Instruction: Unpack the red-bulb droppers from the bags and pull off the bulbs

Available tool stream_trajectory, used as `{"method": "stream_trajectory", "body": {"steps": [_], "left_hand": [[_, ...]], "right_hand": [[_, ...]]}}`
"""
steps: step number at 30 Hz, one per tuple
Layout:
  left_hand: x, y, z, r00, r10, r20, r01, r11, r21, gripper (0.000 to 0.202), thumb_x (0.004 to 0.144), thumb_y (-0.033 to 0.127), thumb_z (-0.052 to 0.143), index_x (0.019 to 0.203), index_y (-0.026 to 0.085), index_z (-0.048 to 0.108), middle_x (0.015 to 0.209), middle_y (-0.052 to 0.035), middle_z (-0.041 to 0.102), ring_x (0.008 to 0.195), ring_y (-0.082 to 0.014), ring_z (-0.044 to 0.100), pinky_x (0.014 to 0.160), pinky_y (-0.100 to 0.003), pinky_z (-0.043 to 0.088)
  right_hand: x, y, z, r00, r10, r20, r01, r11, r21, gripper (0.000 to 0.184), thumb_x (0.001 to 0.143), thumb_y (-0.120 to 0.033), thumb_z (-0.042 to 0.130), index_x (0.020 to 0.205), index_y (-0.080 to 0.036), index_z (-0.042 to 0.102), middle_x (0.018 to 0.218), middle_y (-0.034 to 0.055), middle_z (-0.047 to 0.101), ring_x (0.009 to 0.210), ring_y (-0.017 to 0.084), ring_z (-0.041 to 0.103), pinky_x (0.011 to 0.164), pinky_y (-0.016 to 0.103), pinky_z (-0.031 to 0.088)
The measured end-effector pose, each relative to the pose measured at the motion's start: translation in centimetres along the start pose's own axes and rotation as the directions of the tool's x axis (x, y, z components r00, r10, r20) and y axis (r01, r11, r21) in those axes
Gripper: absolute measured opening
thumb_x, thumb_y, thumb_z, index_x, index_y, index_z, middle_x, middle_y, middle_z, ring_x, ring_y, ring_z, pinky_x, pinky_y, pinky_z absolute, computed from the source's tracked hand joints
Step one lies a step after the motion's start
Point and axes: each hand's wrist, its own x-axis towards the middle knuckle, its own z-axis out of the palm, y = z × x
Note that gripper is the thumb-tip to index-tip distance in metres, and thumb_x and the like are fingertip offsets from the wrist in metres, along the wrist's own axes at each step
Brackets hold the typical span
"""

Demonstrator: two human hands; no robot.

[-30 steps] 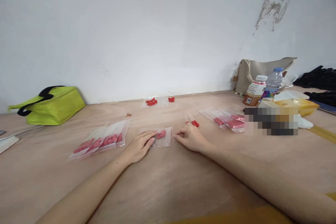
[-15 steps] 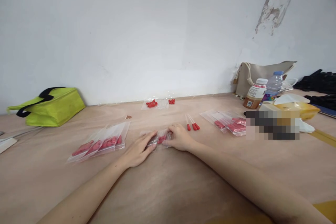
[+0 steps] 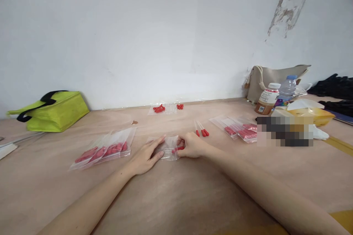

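Observation:
A small clear zip bag (image 3: pixel 167 152) lies flat in front of me. My left hand (image 3: pixel 145 156) rests on its left part, thumb and fingers spread. At the bag's right edge, my right hand (image 3: pixel 191 145) pinches a red rubber-bulb piece (image 3: pixel 178 149), apparently a dropper bulb. Whether that piece is inside the bag's mouth is hard to tell. Just beyond my right hand lie three droppers (image 3: pixel 203 132) with clear stems and red bulbs.
Filled bags of red bulbs (image 3: pixel 106 150) overlap at left; more filled bags (image 3: pixel 239 130) lie at right. Loose red bulbs (image 3: pixel 159 108) sit by the wall. A lime-green bag (image 3: pixel 59 112) stands far left. Bottles (image 3: pixel 268 99), a beige bag (image 3: pixel 278 75) and a tissue pack (image 3: pixel 317 112) stand right.
My right hand has shifted slightly right and nearer me, with the red piece moving toward the bag's right edge. My left hand has barely moved.

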Motion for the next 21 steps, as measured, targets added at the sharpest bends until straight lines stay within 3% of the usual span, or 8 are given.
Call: {"method": "stream_trajectory", "body": {"steps": [5, 9, 12, 14, 16, 18, 21], "left_hand": [[-0.1, -0.2, -0.2, 0.995, 0.048, 0.091, -0.056, 0.994, 0.089, 0.046, 0.089, 0.043, 0.035, 0.133, 0.032, 0.033, 0.139, -0.0015, 0.034, 0.127, -0.023, 0.032, 0.105, -0.044, 0.025], [-0.2, -0.3, -0.3, 0.988, 0.065, 0.137, -0.081, 0.99, 0.116, 0.042, 0.089, 0.044, 0.034, 0.13, 0.037, 0.036, 0.142, -0.0002, 0.029, 0.129, -0.0243, 0.028, 0.105, -0.047, 0.02], [-0.1, -0.4, -0.1, 0.99, 0.037, 0.137, -0.055, 0.99, 0.133, 0.042, 0.089, 0.045, 0.032, 0.131, 0.038, 0.035, 0.143, -0.0004, 0.027, 0.13, -0.0241, 0.026, 0.105, -0.047, 0.022], [-0.1, -0.4, 0.1, 0.993, 0.008, 0.115, -0.025, 0.989, 0.148, 0.043, 0.089, 0.046, 0.031, 0.13, 0.036, 0.036, 0.142, -0.0016, 0.028, 0.129, -0.0246, 0.026, 0.104, -0.047, 0.023], [0.0, -0.4, 0.3, 0.996, -0.025, 0.083, 0.012, 0.987, 0.159, 0.044, 0.088, 0.047, 0.032, 0.13, 0.034, 0.039, 0.141, -0.0039, 0.03, 0.128, -0.0256, 0.028, 0.104, -0.047, 0.023], [0.0, -0.5, 0.5, 0.997, -0.06, 0.052, 0.052, 0.986, 0.159, 0.046, 0.087, 0.048, 0.033, 0.129, 0.03, 0.041, 0.14, -0.0063, 0.032, 0.127, -0.0265, 0.029, 0.104, -0.047, 0.024], [0.0, -0.5, 0.5, 0.994, -0.105, 0.015, 0.102, 0.985, 0.138, 0.05, 0.086, 0.05, 0.034, 0.131, 0.027, 0.039, 0.139, -0.008, 0.033, 0.126, -0.0267, 0.032, 0.103, -0.046, 0.027]], "right_hand": [[-1.7, 1.3, -1.5, 0.999, -0.047, -0.01, 0.048, 0.988, 0.149, 0.014, 0.058, -0.014, 0.06, 0.071, -0.017, 0.058, 0.065, -0.0023, 0.062, 0.058, 0.009, 0.055, 0.049, 0.017, 0.038], [-2.6, 2.5, -5.1, 0.993, 0.101, -0.062, -0.072, 0.93, 0.361, 0.014, 0.063, -0.024, 0.063, 0.073, -0.016, 0.058, 0.067, 0.0011, 0.064, 0.06, 0.011, 0.058, 0.05, 0.019, 0.042], [-2.6, 3.4, -8.3, 0.957, 0.198, -0.214, -0.071, 0.87, 0.488, 0.024, 0.063, -0.034, 0.066, 0.074, -0.015, 0.056, 0.062, 0.0012, 0.063, 0.057, 0.012, 0.058, 0.054, 0.023, 0.045], [-2.3, 4.1, -9.3, 0.895, 0.228, -0.384, -0.005, 0.865, 0.502, 0.029, 0.062, -0.038, 0.068, 0.073, -0.015, 0.055, 0.064, 0.0022, 0.062, 0.058, 0.012, 0.058, 0.057, 0.025, 0.047], [-1.8, 4.7, -8.9, 0.821, 0.219, -0.528, 0.036, 0.902, 0.431, 0.03, 0.062, -0.039, 0.068, 0.075, -0.015, 0.056, 0.068, 0.0039, 0.063, 0.062, 0.013, 0.059, 0.059, 0.027, 0.047], [-1.3, 5.1, -7.4, 0.777, 0.148, -0.613, 0.028, 0.963, 0.267, 0.026, 0.066, -0.038, 0.065, 0.074, -0.015, 0.057, 0.07, 0.0043, 0.061, 0.062, 0.013, 0.058, 0.059, 0.026, 0.046], [-0.6, 5.4, -4.5, 0.805, -0.04, -0.592, 0.022, 0.999, -0.037, 0.015, 0.073, -0.032, 0.059, 0.071, -0.017, 0.059, 0.073, 0.0032, 0.058, 0.064, 0.012, 0.055, 0.061, 0.025, 0.044]]}}
